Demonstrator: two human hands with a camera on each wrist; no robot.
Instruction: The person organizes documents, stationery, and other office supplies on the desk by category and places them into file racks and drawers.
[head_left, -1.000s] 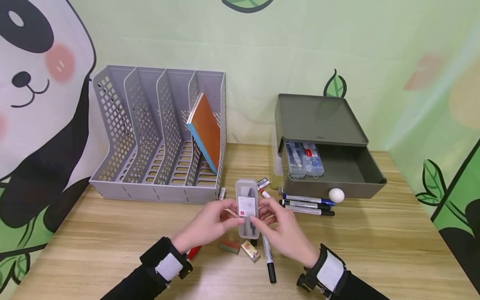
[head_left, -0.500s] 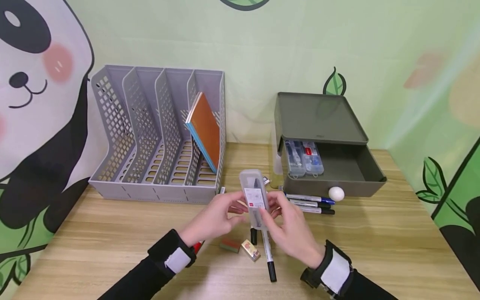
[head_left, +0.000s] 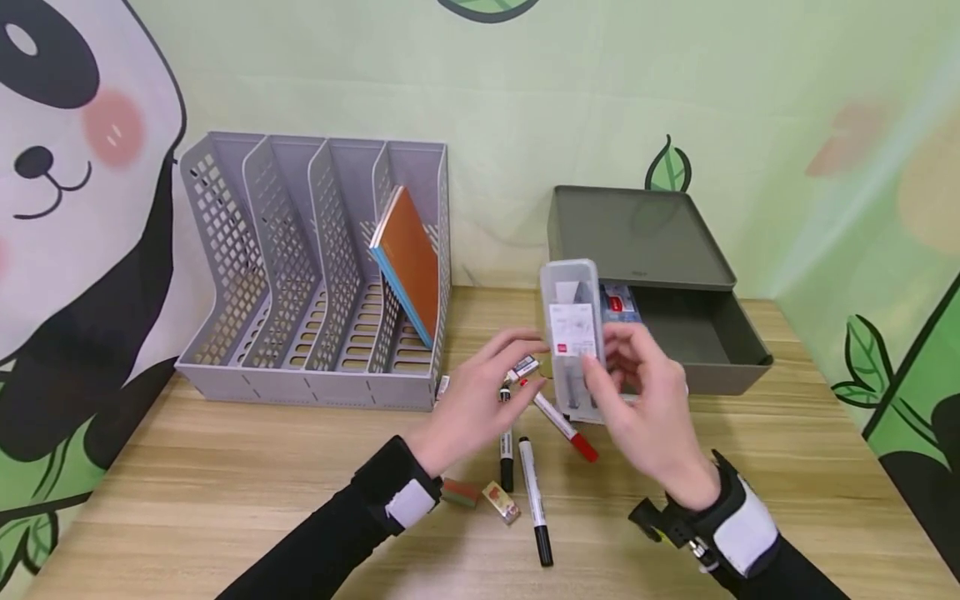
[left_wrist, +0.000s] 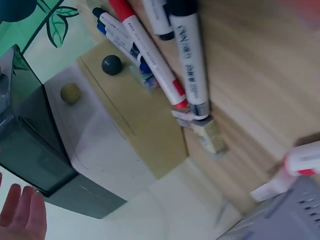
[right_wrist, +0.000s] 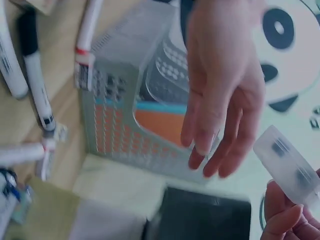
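Note:
My right hand (head_left: 648,404) pinches a clear plastic case (head_left: 572,330) by its right side, thumb on the front. The case is upright, bears a white label, and holds slim items that are hard to make out. It stands in front of the drawer's left part, partly hiding the boxes inside. Left of the case, my left hand (head_left: 480,396) is raised with loosely bent fingers and holds nothing. In the right wrist view, the translucent case (right_wrist: 287,162) is apart from the left hand (right_wrist: 227,90).
An open drawer (head_left: 712,379) in a dark grey unit holds small clear boxes (head_left: 621,305). Several markers (head_left: 536,500) and small erasers (head_left: 501,502) lie on the table between the hands and below. A grey file rack (head_left: 300,383) with orange and blue books (head_left: 411,262) stands back left.
My right hand has carried the case up and right toward the drawer. The left hand has let go of the case and moved right and up, more slowly. Markers beneath are now uncovered.

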